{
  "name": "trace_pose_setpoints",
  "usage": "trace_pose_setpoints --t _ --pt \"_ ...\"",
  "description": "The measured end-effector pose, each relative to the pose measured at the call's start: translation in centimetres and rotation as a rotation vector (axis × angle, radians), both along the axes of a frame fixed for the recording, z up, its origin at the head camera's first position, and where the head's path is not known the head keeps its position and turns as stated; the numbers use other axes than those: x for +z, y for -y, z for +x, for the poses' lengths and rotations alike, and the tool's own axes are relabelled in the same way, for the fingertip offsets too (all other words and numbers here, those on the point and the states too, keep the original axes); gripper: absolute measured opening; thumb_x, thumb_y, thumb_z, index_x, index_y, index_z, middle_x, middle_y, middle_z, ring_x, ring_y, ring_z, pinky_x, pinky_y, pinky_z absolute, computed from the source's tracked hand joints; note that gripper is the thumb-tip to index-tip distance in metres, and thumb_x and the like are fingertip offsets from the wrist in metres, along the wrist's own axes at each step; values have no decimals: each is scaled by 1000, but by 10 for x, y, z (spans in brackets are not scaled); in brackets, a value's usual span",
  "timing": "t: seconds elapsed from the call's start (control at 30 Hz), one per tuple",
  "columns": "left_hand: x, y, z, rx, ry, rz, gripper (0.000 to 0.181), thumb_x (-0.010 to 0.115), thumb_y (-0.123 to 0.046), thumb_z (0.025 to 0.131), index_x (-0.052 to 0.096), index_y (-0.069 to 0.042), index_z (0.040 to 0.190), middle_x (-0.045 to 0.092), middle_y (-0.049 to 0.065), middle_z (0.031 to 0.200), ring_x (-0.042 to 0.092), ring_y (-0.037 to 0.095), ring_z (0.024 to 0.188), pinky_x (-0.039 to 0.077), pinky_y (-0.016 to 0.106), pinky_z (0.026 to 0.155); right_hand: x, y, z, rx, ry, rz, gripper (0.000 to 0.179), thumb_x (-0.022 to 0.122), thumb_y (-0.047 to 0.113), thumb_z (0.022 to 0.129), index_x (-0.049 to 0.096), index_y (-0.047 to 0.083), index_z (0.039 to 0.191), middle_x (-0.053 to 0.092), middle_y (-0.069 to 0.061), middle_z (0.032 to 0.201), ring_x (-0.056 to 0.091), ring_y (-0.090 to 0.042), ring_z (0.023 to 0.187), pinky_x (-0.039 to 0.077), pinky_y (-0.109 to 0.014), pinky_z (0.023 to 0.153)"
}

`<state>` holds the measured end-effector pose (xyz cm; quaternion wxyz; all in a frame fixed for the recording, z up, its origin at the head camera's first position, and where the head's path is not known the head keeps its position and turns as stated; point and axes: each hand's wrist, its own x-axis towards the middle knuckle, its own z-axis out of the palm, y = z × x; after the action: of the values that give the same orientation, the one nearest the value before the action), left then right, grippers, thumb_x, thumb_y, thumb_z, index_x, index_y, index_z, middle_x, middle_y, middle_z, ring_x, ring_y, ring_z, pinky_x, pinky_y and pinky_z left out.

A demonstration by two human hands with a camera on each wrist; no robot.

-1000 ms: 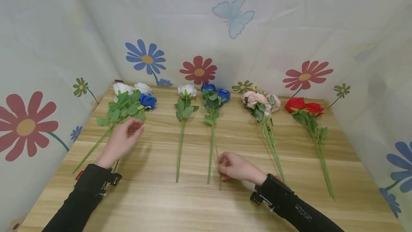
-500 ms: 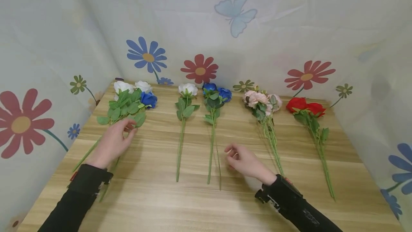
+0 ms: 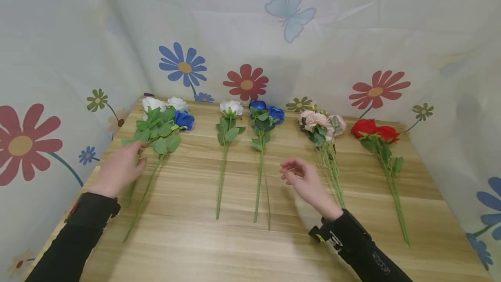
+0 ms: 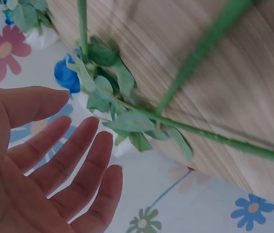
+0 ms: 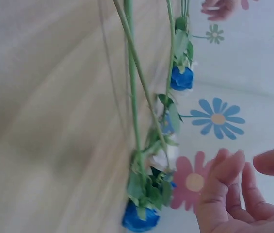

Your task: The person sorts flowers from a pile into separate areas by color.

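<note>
On the wooden surface, we see a white-and-blue flower bunch at left, stems slanting toward us, blooms beyond the nearer left hand; its grip is relaxed, empty, perhaps brushing leaves. The right hand, also empty, hangs well apart.

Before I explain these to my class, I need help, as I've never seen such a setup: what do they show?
There is no machine, just a person's bare left hand and right hand. The wide picture is taken from the head, looking down; the two smaller ones from each wrist. On the wooden table, from left to right, lie a white-and-blue bunch, a white flower, blue flowers, pink flowers and red flowers. Neither hand holds anything: the left is by the first bunch, the right between the blue and pink ones.
</note>
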<state>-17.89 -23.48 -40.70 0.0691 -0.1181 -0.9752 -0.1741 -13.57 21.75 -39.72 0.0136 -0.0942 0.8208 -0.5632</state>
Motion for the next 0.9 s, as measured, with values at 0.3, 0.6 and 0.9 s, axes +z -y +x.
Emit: trace_pose_setpoints --t 0.3,0.6,0.9 --pt "3 19 2 22 66 -23 29 61 -7 87 59 9 111 61 31 103 59 44 85 46 52 67 25 7 0 -68 -214 116 13 55 -3 90 62 -4 102 64 -16 93 61 -29 85 50 -24 64" --pt "-4 32 -6 70 77 -37 35 62 -10 86 56 8 115 62 30 100 59 44 81 46 53 62 52 16 10 -59 -220 151 15 54 -6 89 61 -8 102 64 -22 94 61 -33 85 51 -26 64" --pt "-8 39 -5 96 175 -37 41 60 -13 89 51 10 122 60 31 105 58 45 87 46 54 66 30 8 -4 -34 -188 132 15 55 -1 91 61 -4 104 64 -21 98 62 -31 87 52 -28 66"
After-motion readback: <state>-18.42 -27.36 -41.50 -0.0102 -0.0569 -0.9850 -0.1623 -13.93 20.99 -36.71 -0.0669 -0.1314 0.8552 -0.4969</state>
